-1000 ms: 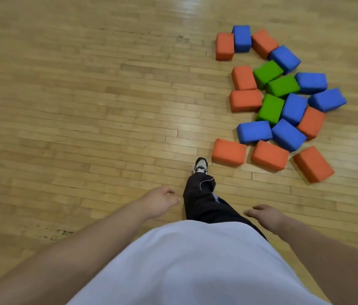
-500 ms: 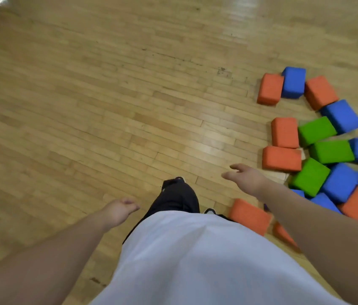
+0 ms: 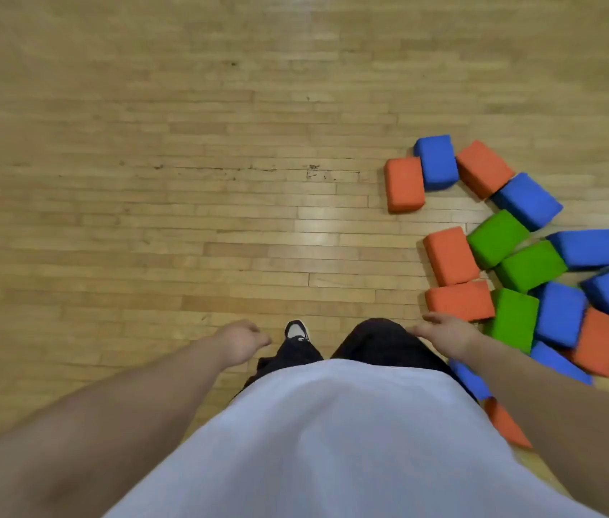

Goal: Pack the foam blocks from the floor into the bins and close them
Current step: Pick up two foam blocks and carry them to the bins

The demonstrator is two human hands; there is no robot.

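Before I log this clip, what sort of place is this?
Probably a gym or indoor sports hall: a wide, glossy strip-wood floor with dark scuff marks, and coloured foam blocks lying loose on it.

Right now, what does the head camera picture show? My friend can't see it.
Orange, blue and green foam blocks lie clustered on a wooden floor, right of a standing person. The left grip and right grip hold nothing; no bin shows.

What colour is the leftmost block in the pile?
Orange. The leftmost block shows clearly in the head view.
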